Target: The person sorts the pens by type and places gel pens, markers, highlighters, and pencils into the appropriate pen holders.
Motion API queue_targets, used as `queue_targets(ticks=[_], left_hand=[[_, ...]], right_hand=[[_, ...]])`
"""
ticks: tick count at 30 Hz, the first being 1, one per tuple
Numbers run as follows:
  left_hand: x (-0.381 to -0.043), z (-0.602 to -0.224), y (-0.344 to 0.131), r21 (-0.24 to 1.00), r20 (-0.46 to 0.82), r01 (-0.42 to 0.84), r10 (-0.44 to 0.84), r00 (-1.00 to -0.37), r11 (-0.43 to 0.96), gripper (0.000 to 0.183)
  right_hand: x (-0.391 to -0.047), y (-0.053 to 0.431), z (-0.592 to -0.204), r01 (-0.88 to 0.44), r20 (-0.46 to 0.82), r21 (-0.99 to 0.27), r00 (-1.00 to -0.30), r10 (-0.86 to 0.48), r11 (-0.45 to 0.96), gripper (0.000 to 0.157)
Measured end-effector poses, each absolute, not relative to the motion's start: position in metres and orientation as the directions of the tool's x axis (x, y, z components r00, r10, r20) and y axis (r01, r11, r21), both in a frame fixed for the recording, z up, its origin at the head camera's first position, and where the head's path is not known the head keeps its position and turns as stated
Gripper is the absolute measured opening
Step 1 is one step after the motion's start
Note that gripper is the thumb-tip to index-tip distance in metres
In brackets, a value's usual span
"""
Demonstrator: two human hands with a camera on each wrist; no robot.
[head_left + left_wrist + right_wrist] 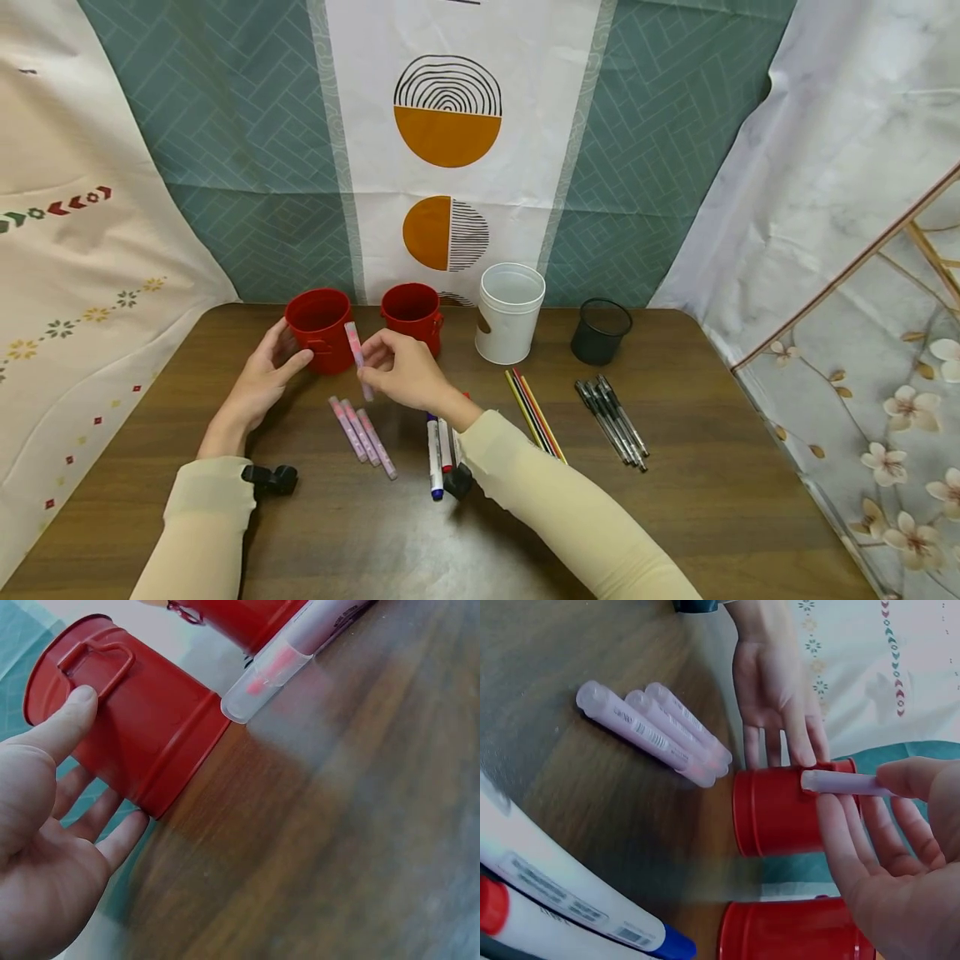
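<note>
My left hand (258,379) holds the left red bucket (335,360) from its left side. In the left wrist view its thumb lies at the wire handle (116,671), and the other fingers go round behind the wall. Between thumb and fingertips my right hand (408,373) pinches a lilac highlighter (354,340), raised and tilted just right of that bucket. Three more lilac highlighters (649,735) lie side by side on the table in front of the bucket. The bucket's inner floor is hidden in the head view.
A second red bucket (431,333), a white canister (506,337) and a black mesh cup (596,346) stand along the back. Whiteboard markers (435,454) lie partly under my right forearm. Colored pencils (536,417) and several black pens (613,425) lie to the right.
</note>
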State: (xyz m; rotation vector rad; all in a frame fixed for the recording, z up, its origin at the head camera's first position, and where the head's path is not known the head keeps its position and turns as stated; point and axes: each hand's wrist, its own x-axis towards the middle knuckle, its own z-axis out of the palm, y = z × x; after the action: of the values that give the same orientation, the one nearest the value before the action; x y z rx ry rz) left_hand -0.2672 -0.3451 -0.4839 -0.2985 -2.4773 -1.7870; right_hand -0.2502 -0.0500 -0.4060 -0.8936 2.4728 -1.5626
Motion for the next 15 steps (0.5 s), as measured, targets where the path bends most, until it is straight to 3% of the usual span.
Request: queue_targets(ticks=[15], left_hand=[[-0.266, -0.483, -0.344, 0.933, 0.165, 0.192, 0.114, -0.98, 0.303, 0.083]], right_hand=[[-0.274, -0.059, -0.388, -0.462, 0.331, -0.855, -0.835, -0.44, 0.234, 0.025]])
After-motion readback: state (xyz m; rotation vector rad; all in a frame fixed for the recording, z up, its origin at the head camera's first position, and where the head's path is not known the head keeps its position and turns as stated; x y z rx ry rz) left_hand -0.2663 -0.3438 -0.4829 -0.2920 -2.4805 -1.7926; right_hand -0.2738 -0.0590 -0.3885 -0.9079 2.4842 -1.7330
